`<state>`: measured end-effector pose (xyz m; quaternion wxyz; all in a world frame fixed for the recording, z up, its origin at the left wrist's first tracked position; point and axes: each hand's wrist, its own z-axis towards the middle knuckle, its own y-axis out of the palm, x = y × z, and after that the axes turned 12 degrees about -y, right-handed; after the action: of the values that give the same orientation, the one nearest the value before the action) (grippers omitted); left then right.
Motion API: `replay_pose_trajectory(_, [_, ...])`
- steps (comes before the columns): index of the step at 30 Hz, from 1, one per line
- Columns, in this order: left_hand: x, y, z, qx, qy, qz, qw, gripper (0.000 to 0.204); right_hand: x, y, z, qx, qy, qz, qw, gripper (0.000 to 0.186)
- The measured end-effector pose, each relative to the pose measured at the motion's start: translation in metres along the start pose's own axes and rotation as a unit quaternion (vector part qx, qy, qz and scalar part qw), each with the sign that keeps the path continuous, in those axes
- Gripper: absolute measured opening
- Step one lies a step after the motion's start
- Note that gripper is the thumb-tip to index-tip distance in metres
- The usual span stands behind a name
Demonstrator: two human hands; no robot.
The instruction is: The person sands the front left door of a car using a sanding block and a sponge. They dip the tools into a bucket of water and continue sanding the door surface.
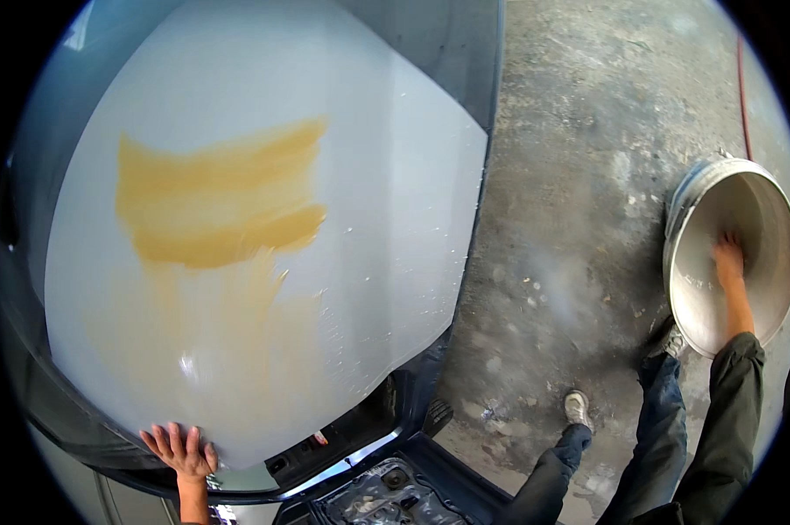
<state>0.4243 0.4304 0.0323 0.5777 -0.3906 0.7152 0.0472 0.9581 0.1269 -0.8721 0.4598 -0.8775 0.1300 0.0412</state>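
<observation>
My left hand (181,452) lies flat on the near edge of a car's roof panel (395,201), fingers spread, with nothing in it. The panel is light grey and matte, with a yellow-brown patch of filler (224,192) on its left half. Pale streaks run from the patch toward me, and drops of liquid dot the panel's right side. My right hand (728,260) reaches down into a large whitish bucket (685,219) on the right. Its fingertips are lost in the cloudy inside, so I cannot tell what they hold.
An open car door (386,494) with its inner metal bare stands at the bottom middle. My legs in jeans and light shoes (577,409) are on the stained concrete floor (570,175) between car and bucket. A red hose (743,96) runs behind the bucket.
</observation>
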Motion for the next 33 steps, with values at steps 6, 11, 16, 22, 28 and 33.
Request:
replay_pose_trajectory(6, [-0.004, -0.015, 0.005, 0.0, -0.002, -0.014, 1.0, 0.042, -0.035, -0.103, -0.046, 0.18, -0.13, 0.019, 0.975, 0.031])
replay_pose_trajectory(11, [0.01, -0.004, 0.033, 0.013, -0.024, -0.059, 0.998, 0.044, -0.105, -0.289, -0.126, 0.259, -0.297, -0.043, 0.918, 0.027])
replay_pose_trajectory(16, [0.038, -0.001, 0.042, 0.024, -0.045, -0.119, 0.992, 0.054, -0.304, -0.568, -0.189, 0.234, -0.455, -0.15, 0.846, 0.034])
replay_pose_trajectory(22, [0.068, 0.014, 0.105, -0.005, 0.085, -0.057, 0.995, 0.062, -0.365, -0.727, -0.225, 0.582, -0.397, -0.039, 0.708, 0.038])
replay_pose_trajectory(28, [0.045, -0.01, 0.261, 0.058, -0.004, -0.055, 0.997, 0.07, -0.248, -0.633, -0.204, 0.572, -0.224, 0.082, 0.785, 0.059])
replay_pose_trajectory(33, [0.042, -0.019, 0.349, 0.053, -0.07, -0.018, 0.996, 0.079, -0.197, -0.532, -0.218, 0.478, -0.154, 0.259, 0.825, 0.063])
